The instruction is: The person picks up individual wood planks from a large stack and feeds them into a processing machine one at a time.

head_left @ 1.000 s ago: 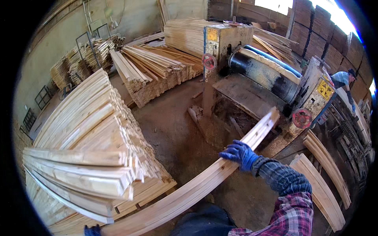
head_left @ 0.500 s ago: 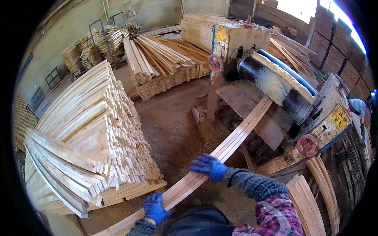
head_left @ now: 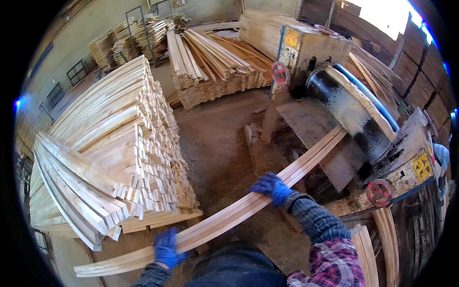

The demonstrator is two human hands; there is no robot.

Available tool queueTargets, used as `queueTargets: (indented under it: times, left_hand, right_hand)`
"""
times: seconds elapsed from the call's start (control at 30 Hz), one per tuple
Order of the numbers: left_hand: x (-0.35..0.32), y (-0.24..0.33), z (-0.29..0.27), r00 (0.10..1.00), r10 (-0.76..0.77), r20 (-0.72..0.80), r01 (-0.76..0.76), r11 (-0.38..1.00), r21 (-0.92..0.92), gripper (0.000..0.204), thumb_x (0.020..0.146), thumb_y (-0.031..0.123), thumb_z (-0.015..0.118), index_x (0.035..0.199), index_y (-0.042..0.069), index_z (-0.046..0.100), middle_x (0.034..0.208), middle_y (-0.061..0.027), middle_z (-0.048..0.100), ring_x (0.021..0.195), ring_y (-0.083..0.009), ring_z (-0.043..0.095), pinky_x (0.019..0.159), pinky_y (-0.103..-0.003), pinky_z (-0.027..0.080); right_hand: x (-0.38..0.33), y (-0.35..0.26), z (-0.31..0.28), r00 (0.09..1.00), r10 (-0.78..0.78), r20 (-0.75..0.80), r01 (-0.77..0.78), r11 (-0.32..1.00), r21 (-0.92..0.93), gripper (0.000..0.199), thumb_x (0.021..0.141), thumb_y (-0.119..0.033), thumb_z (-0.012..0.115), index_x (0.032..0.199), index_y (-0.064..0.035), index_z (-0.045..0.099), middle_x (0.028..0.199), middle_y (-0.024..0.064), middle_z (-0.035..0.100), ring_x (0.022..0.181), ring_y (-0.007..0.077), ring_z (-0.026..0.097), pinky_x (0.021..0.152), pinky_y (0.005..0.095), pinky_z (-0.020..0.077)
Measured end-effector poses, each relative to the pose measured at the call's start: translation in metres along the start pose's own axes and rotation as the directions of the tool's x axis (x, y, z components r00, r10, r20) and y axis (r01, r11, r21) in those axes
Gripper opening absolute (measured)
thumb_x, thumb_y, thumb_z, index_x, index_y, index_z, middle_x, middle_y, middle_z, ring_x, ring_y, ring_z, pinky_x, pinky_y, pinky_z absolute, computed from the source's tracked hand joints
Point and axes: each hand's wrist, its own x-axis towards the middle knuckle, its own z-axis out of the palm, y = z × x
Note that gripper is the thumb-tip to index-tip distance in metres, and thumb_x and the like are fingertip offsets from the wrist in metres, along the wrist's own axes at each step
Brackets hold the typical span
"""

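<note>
A few long pale wooden strips (head_left: 224, 221) lie side by side, running from the lower left up to the dark roller (head_left: 334, 103) of a large planing machine (head_left: 311, 48). Near their free end, my left hand (head_left: 166, 248), in a blue glove, grips the strips. Farther along, my gloved right hand (head_left: 272, 188) is closed over them from above, between my body and the machine. The strips' far end meets the roller above a metal plate (head_left: 311, 125); whether it goes under the roller is hidden. Wood shavings cling to the roller.
To the left stands a tall stack of cut strips (head_left: 110, 134), with loose ones jutting from its near corner. Another lumber pile (head_left: 215, 71) sits behind. Red handwheels (head_left: 378, 193) project from the machine. More strips (head_left: 366, 253) lie at lower right. Part of another person (head_left: 441, 157) shows at far right.
The view has shifted, and the strips' free end now shows at lower left. My left hand sits farther left on the strips; my right hand appears farther up and right, still on them.
</note>
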Motion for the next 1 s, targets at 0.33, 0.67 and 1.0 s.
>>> queueTargets:
  times: [0.33, 0.67, 1.0]
  left_hand:
    - [-0.014, -0.121, 0.008, 0.931, -0.35, -0.106, 0.366, 0.901, 0.234, 0.109, 0.045, 0.039, 0.094, 0.139, 0.009, 0.048, 0.136, -0.0203, 0.053, 0.13, -0.0409, 0.046, 0.114, -0.056, 0.029]
    - [0.044, 0.021, -0.001, 0.972, -0.223, -0.079, 0.218, 0.973, -0.07, 0.091, 0.062, 0.035, 0.083, 0.141, 0.007, 0.048, 0.134, -0.0168, 0.056, 0.126, -0.0352, 0.051, 0.115, -0.051, 0.031]
    - [-0.065, -0.117, -0.035, 0.922, -0.381, 0.067, 0.352, 0.899, 0.261, 0.118, 0.061, 0.052, 0.084, 0.158, 0.018, 0.024, 0.158, -0.0141, 0.033, 0.147, -0.0315, 0.029, 0.121, -0.055, 0.018]
  right_hand:
    - [0.008, 0.025, 0.009, 0.866, 0.414, -0.28, -0.471, 0.864, -0.179, 0.086, 0.072, -0.017, 0.073, 0.151, -0.0256, 0.039, 0.154, 0.0136, 0.039, 0.14, 0.0364, 0.038, 0.116, 0.0518, 0.0295]
    - [0.154, -0.21, 0.047, 0.88, -0.417, -0.228, 0.437, 0.898, 0.044, 0.089, 0.067, -0.026, 0.079, 0.149, -0.0175, 0.042, 0.143, 0.0167, 0.051, 0.129, 0.0372, 0.05, 0.109, 0.0522, 0.0373]
    - [0.109, -0.118, 0.011, 0.933, -0.348, -0.091, 0.355, 0.931, 0.085, 0.073, 0.067, -0.021, 0.075, 0.137, -0.0117, 0.054, 0.116, 0.0151, 0.065, 0.103, 0.0372, 0.062, 0.09, 0.0522, 0.0456]
